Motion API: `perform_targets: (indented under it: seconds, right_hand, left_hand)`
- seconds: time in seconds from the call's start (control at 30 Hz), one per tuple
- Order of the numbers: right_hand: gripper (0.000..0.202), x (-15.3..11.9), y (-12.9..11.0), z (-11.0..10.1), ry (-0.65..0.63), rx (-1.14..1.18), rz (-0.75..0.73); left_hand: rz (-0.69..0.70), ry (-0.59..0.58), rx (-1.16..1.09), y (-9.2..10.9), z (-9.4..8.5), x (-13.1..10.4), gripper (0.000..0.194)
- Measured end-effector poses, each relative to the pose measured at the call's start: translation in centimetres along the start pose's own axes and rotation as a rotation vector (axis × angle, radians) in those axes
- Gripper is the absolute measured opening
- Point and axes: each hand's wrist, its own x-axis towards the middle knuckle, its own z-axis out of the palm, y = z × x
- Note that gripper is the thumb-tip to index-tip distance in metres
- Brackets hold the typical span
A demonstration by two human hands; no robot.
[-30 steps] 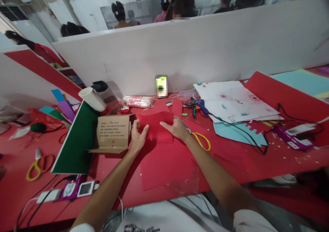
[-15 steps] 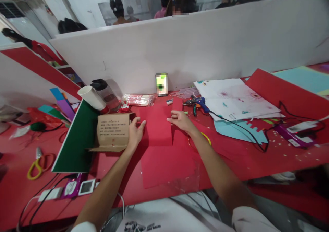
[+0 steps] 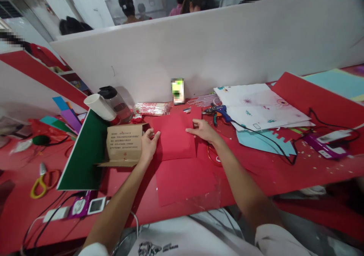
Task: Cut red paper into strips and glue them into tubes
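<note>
A red paper sheet [image 3: 175, 140] is held out flat between my two hands, above the red table. My left hand [image 3: 148, 145] grips its left edge, thumb on top and the other fingers curled. At its right edge my right hand [image 3: 204, 131] pinches the paper between thumb and fingers. Nearer to me lies a larger red sheet [image 3: 184, 182], partly overlapped by the held one. Just left of my left hand stands a brown cardboard box [image 3: 124, 142] with printed lettering. A yellow-and-red ring-shaped item [image 3: 211, 155] is partly hidden behind my right forearm.
Behind the paper, a phone [image 3: 178, 91] leans on the white partition [image 3: 193, 55]. A blue glue gun [image 3: 224, 113] lies at right beside white printed sheets [image 3: 256, 106]. Scissors [image 3: 44, 182], a green board [image 3: 81, 157] and a clear bottle [image 3: 116, 104] are at left.
The held red sheet has shifted slightly, and its right side now spreads wider, near my right hand. My hands have barely moved. The camera view has tilted a little.
</note>
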Motion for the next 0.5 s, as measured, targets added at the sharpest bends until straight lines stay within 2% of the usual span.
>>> perform_targets:
  seconds: [0.23, 0.4, 0.5]
  right_hand:
    - [0.044, -0.1, 0.0, -0.1, 0.01, -0.029, 0.032]
    - [0.049, 0.0, 1.1, -0.6, 0.034, -0.099, 0.04]
    - [0.047, 0.2, 1.9, -0.7, 0.033, -0.103, 0.015]
  left_hand:
    - [-0.034, -0.047, -0.035, 0.6, -0.1, -0.3, 0.034]
    - [-0.237, -0.105, -0.099, 0.8, 0.2, -0.8, 0.05]
    - [-0.259, -0.123, -0.102, 0.9, 0.3, -1.0, 0.052]
